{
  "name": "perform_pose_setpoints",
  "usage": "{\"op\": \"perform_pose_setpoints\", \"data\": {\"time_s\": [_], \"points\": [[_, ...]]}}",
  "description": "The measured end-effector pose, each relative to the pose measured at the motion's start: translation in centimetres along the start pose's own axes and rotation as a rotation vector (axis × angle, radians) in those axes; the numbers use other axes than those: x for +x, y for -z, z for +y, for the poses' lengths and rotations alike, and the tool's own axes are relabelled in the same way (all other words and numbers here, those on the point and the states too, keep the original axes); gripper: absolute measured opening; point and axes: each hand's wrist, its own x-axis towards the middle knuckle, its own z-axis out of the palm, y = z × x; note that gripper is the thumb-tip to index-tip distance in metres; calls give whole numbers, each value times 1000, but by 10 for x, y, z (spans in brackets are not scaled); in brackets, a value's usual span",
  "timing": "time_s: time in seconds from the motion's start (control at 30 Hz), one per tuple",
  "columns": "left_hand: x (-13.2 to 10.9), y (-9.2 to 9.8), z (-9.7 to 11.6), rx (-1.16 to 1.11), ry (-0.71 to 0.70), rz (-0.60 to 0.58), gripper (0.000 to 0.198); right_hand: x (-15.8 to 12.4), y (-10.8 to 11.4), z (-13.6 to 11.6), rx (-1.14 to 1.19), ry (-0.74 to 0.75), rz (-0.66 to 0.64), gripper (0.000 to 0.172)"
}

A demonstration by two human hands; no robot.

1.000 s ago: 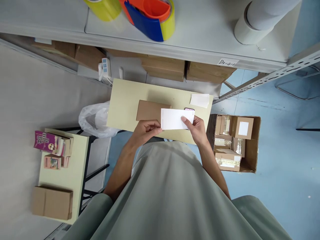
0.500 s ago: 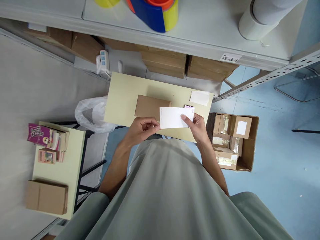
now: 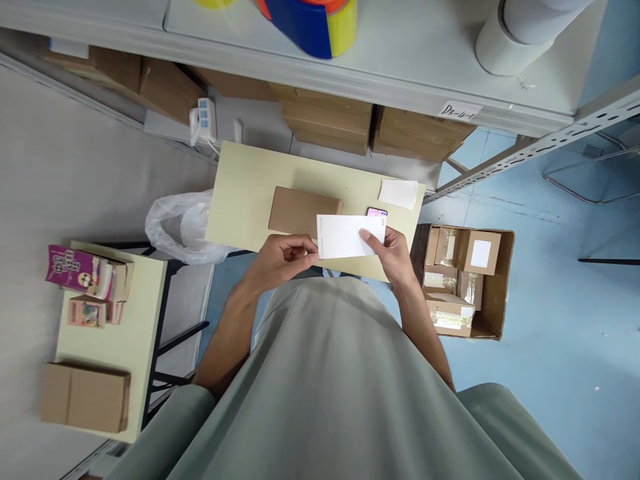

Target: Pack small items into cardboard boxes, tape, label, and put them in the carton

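Observation:
A white label sheet [image 3: 344, 237], with faint print along its left edge and a small mark at the upper right corner, is held level over the near side of the pale yellow table [image 3: 245, 187]. My right hand [image 3: 395, 255] grips its right end, thumb on top. At the lower left corner, the thumb and fingertips of my left hand [image 3: 284, 263] are pinched together on the sheet's edge. Behind the sheet lies a brown cardboard box [image 3: 303, 208], partly covered by it. A phone [image 3: 377, 212] with its screen lit shows just beyond my right hand, near more white sheets [image 3: 399, 193].
On the right floor stands a large open carton [image 3: 506, 287] holding several taped boxes. A side table [image 3: 85, 343] at left bears books [image 3: 75, 267] and flat cardboard [image 3: 85, 398]. A plastic bag [image 3: 185, 227] hangs nearby. The shelf [image 3: 410, 60] ahead carries tape and a white roll [image 3: 510, 50].
The view has shifted slightly. Both hands keep the same hold on the label sheet, and a little more of the phone shows beyond it.

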Motion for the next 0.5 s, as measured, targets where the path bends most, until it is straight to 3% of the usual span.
{"op": "perform_pose_setpoints", "data": {"time_s": [0.27,0.5], "points": [[-3,12,-7,34,-46,-36,14,2,-13,2,43,-27,-50,49],[-6,42,-14,-15,-52,-67,19,9,-42,3,50,-67,-59,49]]}}
